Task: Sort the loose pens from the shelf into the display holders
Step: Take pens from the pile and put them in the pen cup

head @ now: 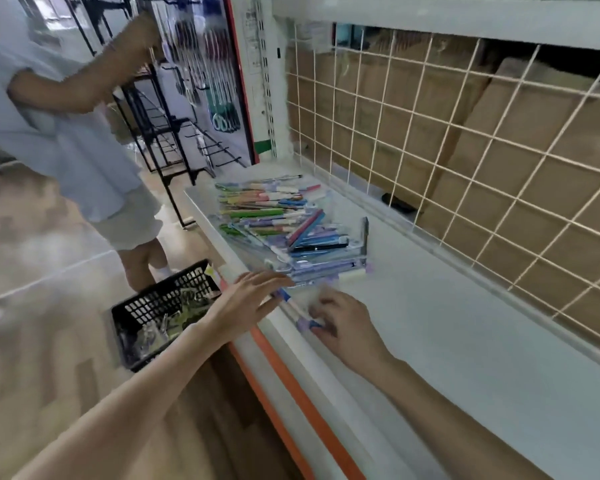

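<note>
Several coloured pens [271, 209] lie heaped in clear display holders [328, 263] on the white shelf [465, 327]. My left hand [246, 301] hovers at the shelf's front edge with fingers spread and fairly straight, just short of the nearest holder. My right hand [343, 323] lies on the shelf with curled fingers gripping a white pen with blue ends [297, 308]. The picture is blurred around both hands.
A black plastic basket [163, 313] with packets inside sits on the floor below the shelf edge. Another person [73, 140] stands to the left at a black wire rack [163, 133]. A white wire grid [465, 150] backs the shelf, with cardboard boxes behind it.
</note>
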{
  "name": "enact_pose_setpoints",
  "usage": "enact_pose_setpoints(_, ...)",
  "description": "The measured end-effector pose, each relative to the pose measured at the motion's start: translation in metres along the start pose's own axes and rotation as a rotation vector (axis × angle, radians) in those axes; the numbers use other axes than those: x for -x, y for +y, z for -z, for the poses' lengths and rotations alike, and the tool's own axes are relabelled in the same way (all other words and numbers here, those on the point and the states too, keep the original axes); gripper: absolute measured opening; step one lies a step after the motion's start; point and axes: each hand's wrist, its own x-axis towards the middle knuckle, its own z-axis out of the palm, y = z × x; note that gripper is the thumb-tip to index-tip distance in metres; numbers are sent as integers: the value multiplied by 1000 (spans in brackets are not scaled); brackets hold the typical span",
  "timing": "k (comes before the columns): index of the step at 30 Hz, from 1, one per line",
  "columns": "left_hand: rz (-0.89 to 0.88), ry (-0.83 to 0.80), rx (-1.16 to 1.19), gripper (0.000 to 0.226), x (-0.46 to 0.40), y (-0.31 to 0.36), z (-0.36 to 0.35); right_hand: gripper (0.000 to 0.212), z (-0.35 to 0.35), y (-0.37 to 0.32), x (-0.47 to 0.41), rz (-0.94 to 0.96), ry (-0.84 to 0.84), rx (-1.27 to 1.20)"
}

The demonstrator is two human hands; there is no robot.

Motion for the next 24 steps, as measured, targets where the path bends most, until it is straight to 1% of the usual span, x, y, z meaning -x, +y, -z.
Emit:
enact_pose_setpoints(3, -78, -51, 28, 40, -11, -8, 2, 9, 5, 0, 0, -37, 84, -73)
enact_pose_setpoints(5, -126, -81, 73, 43, -19, -10, 4, 7, 11, 0, -2, -116, 132, -116)
enact_pose_setpoints(8, -195, -102, 111, 52, -30, -11, 6, 9, 18, 0, -5, -226, 150, -160)
enact_pose_setpoints(13, -359, -81, 79, 43, -45, -9, 8, 10, 25, -9, -14, -324, 234, -281)
enact_pose_setpoints(14, -357, -89, 87, 41, -48, -10, 9, 9, 27, -11, -17, -326, 253, -296)
enact_pose_setpoints(16, -293, -104, 132, 35, -55, -14, 13, 7, 32, -15, -23, -332, 273, -338)
enact_pose_setpoints(19, -193, -79, 151, 32, -61, -21, 18, 15, 38, -15, -32, -415, 327, -423)
enact_pose_setpoints(22, -151, 59, 289, 30, -63, -28, 24, 14, 37, -7, -32, -551, 431, -452)
enact_pose_setpoints(24, -100, 158, 406, 30, -67, -30, 30, 12, 33, -4, -31, -639, 386, -379)
